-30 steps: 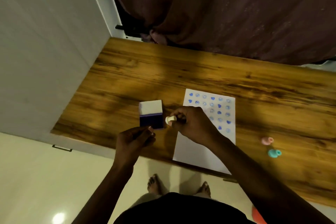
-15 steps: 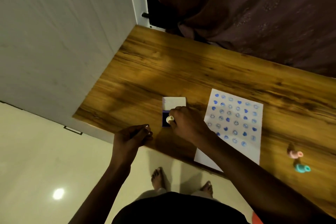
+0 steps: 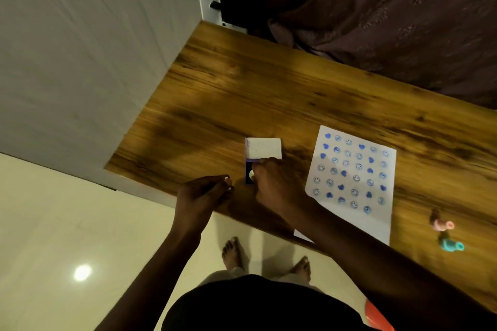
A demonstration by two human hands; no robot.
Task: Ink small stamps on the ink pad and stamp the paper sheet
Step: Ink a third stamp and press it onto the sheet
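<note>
A person stands at a wooden table point(image 3: 269, 94), seen from above. The right hand point(image 3: 279, 185) is closed around a small pale stamp point(image 3: 251, 174), pressing it down onto the dark blue ink pad point(image 3: 248, 172), whose white lid point(image 3: 263, 148) is flipped open behind it. The left hand point(image 3: 204, 196) rests at the table's near edge, just left of the pad, fingers curled together; I cannot tell whether it holds anything, and it is not touching the pad.

To the right of the pad lies the paper sheet point(image 3: 352, 223), with rows of blue hearts and smiley faces filling its upper part and blank space left at the bottom. Its near corner hangs past the table edge. Well apart, further right, lie a pink stamp point(image 3: 443, 225) and a teal stamp point(image 3: 451, 246).

Risks, as I judge them: the pad sits unbraced, so it may slide or lift with the stamp. Too hard a press could overload the stamp and blur the print. The overhanging sheet could shift under a stamp, smearing the wet marks.
</note>
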